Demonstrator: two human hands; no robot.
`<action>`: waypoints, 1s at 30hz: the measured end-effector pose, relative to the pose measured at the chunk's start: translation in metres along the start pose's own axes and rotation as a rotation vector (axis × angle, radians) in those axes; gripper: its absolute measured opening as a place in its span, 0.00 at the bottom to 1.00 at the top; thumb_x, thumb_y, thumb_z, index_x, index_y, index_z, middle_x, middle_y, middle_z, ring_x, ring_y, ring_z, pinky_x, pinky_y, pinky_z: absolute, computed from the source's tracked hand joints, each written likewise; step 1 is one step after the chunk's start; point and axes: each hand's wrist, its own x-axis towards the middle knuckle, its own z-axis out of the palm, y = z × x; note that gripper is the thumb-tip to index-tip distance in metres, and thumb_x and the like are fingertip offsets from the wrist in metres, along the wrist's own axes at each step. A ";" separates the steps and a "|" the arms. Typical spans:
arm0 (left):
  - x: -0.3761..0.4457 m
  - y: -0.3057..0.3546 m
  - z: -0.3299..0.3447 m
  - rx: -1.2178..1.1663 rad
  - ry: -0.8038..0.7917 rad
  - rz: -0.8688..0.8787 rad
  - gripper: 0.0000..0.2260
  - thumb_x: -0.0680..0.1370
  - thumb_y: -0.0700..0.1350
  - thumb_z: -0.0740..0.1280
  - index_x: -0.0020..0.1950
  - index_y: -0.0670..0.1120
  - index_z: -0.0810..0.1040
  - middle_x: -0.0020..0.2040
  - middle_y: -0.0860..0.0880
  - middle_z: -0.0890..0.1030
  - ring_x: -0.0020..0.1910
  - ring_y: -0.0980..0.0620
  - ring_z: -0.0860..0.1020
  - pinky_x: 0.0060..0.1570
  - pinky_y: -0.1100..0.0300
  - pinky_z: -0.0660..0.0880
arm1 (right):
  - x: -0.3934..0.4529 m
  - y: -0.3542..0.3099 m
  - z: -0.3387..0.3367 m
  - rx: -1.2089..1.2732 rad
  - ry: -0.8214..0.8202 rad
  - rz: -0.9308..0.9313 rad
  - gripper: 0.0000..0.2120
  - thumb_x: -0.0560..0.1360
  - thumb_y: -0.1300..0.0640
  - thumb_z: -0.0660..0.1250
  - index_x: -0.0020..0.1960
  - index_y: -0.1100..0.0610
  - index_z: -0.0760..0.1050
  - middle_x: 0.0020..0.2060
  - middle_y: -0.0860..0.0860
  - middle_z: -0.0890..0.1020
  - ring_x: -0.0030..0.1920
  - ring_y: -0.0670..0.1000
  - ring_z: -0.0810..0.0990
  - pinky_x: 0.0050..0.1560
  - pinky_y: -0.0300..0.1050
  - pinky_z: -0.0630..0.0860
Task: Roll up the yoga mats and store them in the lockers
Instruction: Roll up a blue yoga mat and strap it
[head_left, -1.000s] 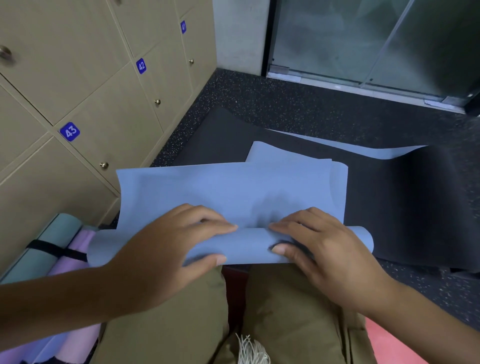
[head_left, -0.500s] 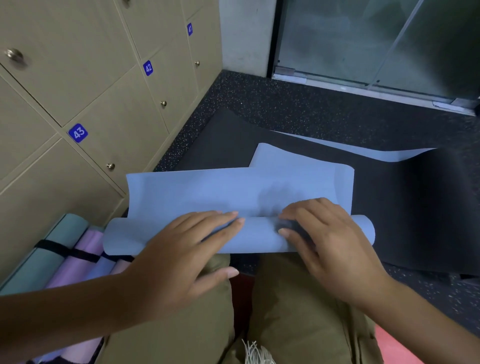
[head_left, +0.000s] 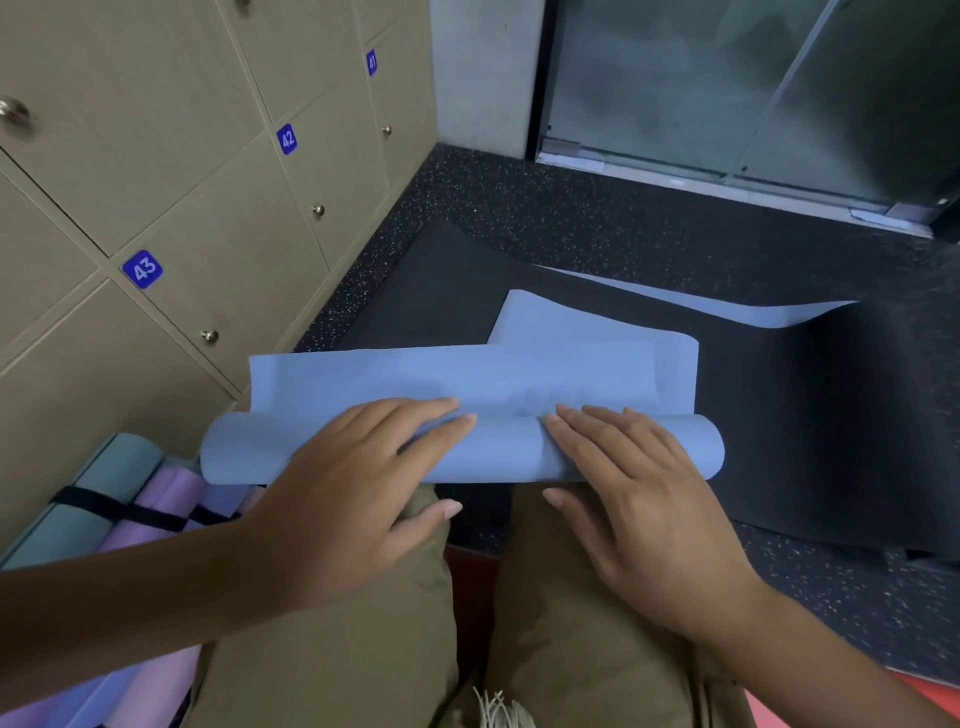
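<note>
A light blue yoga mat (head_left: 467, 379) with a black underside lies on the speckled floor in front of my knees. Its near end is curled into a loose roll (head_left: 498, 452) that runs left to right. My left hand (head_left: 358, 478) lies flat on the left half of the roll, fingers straight. My right hand (head_left: 634, 483) presses flat on the right half, thumb under the near side. The unrolled black side (head_left: 810, 415) stretches away to the right. Beige lockers (head_left: 218, 244) numbered 41 to 43 stand along the left, doors closed.
Rolled teal, purple and blue mats (head_left: 130, 499) held by black straps lie at the lower left against the lockers. A glass door (head_left: 727, 88) closes off the far side. A red mat edge (head_left: 924, 691) shows at the lower right.
Both hands have pushed forward over the roll and the fingers have flattened out. The roll has turned slightly away from me.
</note>
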 end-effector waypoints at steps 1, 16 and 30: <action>-0.002 0.002 -0.001 0.017 0.018 0.017 0.26 0.80 0.58 0.62 0.73 0.45 0.75 0.72 0.47 0.74 0.67 0.45 0.76 0.65 0.50 0.69 | 0.002 0.001 0.000 0.002 -0.012 0.003 0.26 0.81 0.44 0.63 0.75 0.55 0.71 0.71 0.50 0.76 0.71 0.53 0.74 0.75 0.56 0.66; 0.005 -0.010 0.018 0.136 -0.009 -0.006 0.36 0.79 0.64 0.62 0.80 0.42 0.66 0.79 0.45 0.67 0.75 0.41 0.68 0.73 0.44 0.66 | 0.042 0.021 0.003 0.001 -0.179 0.008 0.35 0.78 0.35 0.60 0.80 0.52 0.63 0.74 0.48 0.72 0.74 0.51 0.67 0.80 0.51 0.56; 0.052 -0.040 0.021 0.113 -0.015 -0.058 0.35 0.79 0.66 0.58 0.77 0.42 0.69 0.71 0.46 0.75 0.67 0.44 0.75 0.65 0.45 0.73 | 0.044 0.033 0.013 0.038 -0.114 0.080 0.37 0.78 0.38 0.64 0.82 0.49 0.58 0.80 0.49 0.63 0.79 0.52 0.59 0.79 0.49 0.46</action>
